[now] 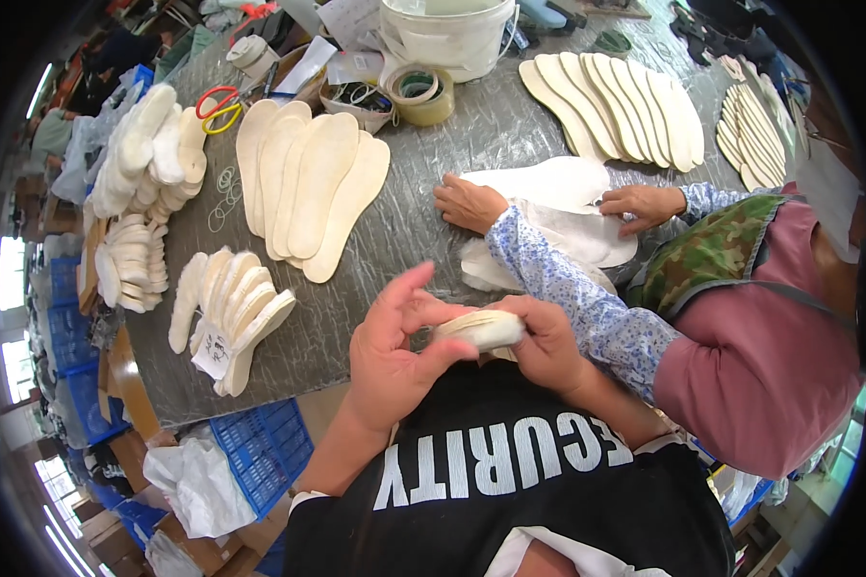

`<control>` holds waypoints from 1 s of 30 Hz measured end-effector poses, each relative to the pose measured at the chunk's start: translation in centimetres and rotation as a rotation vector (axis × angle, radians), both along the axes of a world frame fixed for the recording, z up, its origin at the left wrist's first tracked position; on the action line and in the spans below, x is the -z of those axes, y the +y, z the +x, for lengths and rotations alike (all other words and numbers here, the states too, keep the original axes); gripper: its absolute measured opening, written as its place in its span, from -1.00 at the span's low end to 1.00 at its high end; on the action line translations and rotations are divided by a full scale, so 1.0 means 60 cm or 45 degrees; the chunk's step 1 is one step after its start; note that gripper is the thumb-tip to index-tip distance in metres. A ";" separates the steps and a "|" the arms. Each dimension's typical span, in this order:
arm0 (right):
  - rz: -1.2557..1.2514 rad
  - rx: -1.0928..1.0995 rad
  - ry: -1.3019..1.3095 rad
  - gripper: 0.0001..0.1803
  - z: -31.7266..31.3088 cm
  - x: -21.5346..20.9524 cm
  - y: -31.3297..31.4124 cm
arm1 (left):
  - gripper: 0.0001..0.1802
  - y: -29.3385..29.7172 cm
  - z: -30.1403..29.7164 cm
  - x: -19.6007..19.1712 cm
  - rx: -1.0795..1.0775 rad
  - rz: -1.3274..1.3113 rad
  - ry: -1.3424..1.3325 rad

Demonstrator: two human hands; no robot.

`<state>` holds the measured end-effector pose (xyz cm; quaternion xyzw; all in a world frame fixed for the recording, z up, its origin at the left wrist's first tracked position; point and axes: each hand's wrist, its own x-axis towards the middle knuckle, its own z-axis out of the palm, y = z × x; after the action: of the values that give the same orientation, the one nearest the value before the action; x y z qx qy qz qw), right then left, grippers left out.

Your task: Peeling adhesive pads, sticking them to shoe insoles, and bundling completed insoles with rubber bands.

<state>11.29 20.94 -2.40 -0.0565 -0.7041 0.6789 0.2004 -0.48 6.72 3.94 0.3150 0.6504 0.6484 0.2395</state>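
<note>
In front of my chest I hold a fleecy white insole, seen nearly end-on; whether it is one or a few together, I cannot tell. My left hand pinches its left end between thumb and fingers, with one finger raised. The right end is gripped by my right hand. To the left lies a fanned bundle of fleecy insoles with a white paper tag. Beyond my hands, flat cream insoles are spread in an overlapping row.
At right, a co-worker's hands rest by white insoles. More insoles lie fanned behind. A white bucket, tape rolls and scissors stand or lie at the back. Blue crates are below the table's left edge.
</note>
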 end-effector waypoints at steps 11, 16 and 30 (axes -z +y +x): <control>-1.118 -0.042 0.245 -0.70 0.004 0.039 0.006 | -0.61 0.029 0.003 -0.010 0.074 -0.026 0.487; -1.229 -0.173 0.273 -0.65 -0.005 0.040 -0.005 | -0.68 0.023 -0.004 0.008 0.019 -0.058 0.645; -1.769 -0.133 0.203 -0.64 -0.045 0.065 0.013 | -0.62 -0.008 -0.014 0.021 0.052 -0.178 0.211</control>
<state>8.60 21.75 -6.31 -0.0878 -0.0920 0.9825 0.1361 -1.34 6.22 2.67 0.3632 0.7052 0.5680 0.2193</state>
